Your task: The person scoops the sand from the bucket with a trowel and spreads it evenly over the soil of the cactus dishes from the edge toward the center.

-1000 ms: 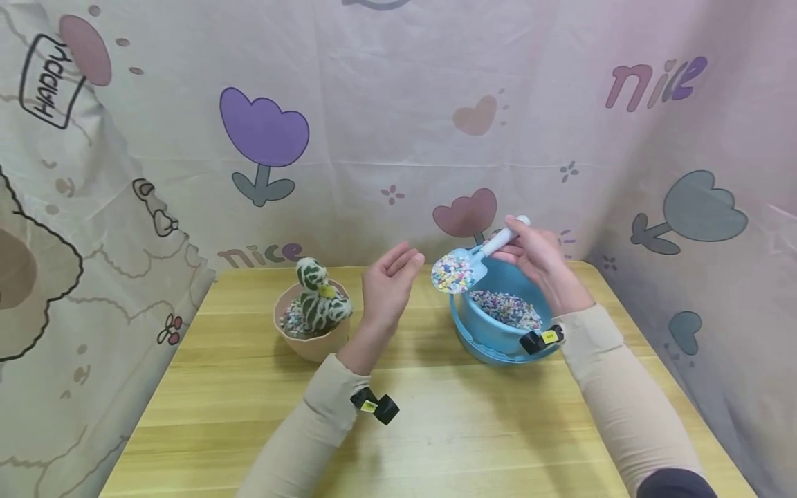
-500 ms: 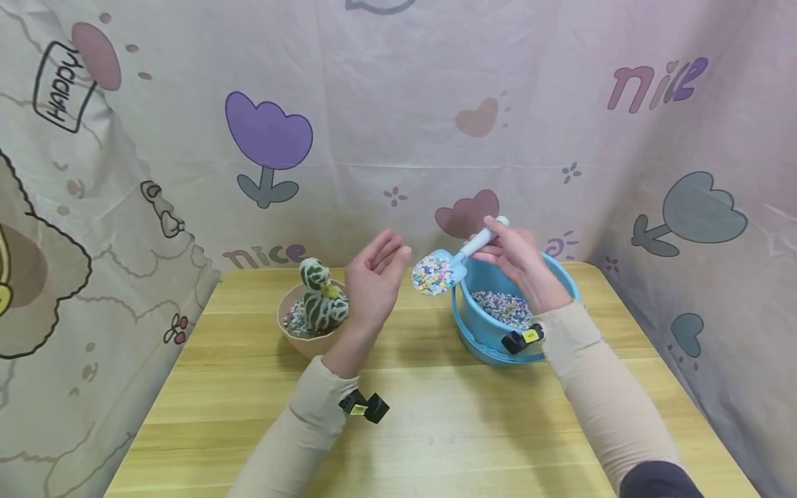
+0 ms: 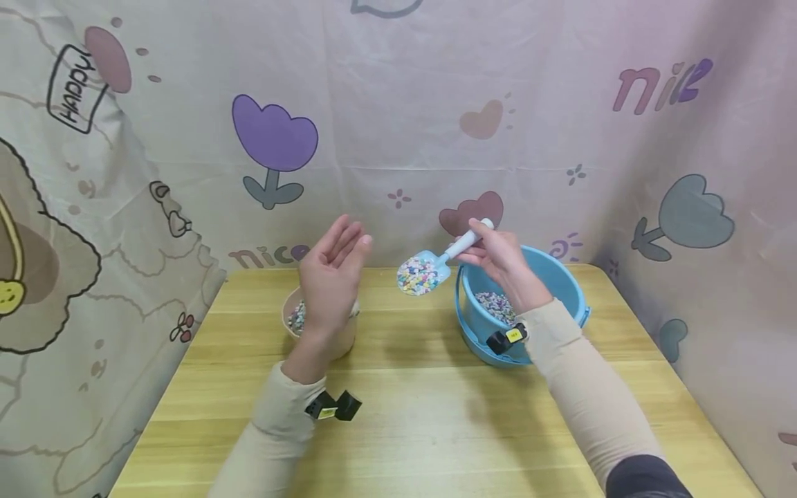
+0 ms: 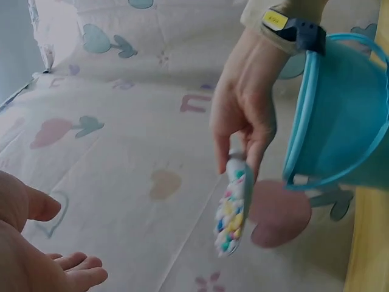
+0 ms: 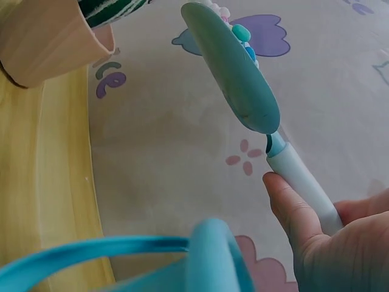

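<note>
While R hand pinches scoop, L hand fingers spread, wood table, tulip-print cloth backdrop.

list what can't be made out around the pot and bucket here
- Head view: the left hand covers the plant and most of the pink pot.
- Head view: the right hand hides much of the pebbles inside the blue bucket.
- Right wrist view: the pot is cut off by the edge.

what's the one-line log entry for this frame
right hand: holds scoop of pebbles | left hand: open above pot | bucket: on table
</note>
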A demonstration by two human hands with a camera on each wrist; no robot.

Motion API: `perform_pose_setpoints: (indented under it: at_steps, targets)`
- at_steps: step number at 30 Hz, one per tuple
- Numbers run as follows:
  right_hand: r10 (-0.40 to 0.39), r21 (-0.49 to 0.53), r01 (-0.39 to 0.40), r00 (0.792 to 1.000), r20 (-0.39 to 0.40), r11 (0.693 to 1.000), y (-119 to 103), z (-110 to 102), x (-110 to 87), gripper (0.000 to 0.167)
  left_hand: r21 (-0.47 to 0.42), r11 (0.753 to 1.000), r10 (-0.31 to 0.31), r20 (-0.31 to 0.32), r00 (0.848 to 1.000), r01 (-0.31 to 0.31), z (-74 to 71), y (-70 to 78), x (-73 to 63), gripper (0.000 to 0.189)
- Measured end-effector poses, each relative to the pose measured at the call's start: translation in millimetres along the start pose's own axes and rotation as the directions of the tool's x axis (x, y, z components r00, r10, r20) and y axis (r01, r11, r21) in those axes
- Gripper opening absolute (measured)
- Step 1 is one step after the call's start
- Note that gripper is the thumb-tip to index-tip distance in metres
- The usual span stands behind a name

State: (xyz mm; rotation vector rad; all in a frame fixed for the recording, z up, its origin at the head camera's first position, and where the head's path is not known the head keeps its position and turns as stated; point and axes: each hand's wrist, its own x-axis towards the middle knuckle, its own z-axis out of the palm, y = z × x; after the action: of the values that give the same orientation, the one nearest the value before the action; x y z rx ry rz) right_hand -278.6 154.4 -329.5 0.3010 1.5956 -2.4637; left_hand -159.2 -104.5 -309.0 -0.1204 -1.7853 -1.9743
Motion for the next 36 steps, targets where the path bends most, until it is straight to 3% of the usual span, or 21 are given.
perform_pose_setpoints:
  at_steps: [7, 15, 26, 31, 36]
  targets:
    - [0.015, -0.005, -0.015, 1.0, -0.007, 1.0, 10.0, 13.9, 5.0, 0.04, 0.068, 0.996, 0.06, -0.032, 0.998, -0.058, -34.9, -2.5, 7.1, 0.056]
    - [0.014, -0.003, -0.014, 1.0, 0.012, 1.0, 19.4, 28.2, 8.1, 0.054, 0.131, 0.991, 0.018, -0.039, 0.999, -0.013, -68.3, -14.7, 7.7, 0.06]
    - [0.025, -0.041, -0.024, 1.0, 0.018, 0.999, 30.5, 42.4, 12.3, 0.054, 0.189, 0.982, 0.014, -0.1, 0.995, 0.005, -101.9, -43.0, 3.9, 0.061]
    - [0.023, -0.046, -0.023, 1.0, 0.018, 0.999, 34.3, 47.5, 12.8, 0.058, 0.208, 0.978, -0.011, -0.088, 0.996, 0.029, -118.7, -53.9, 1.0, 0.06]
    - [0.023, -0.046, -0.022, 1.0, 0.012, 0.999, 37.6, 51.4, 13.5, 0.058, 0.252, 0.966, -0.056, -0.025, 0.998, 0.061, -136.2, -63.8, -0.2, 0.063]
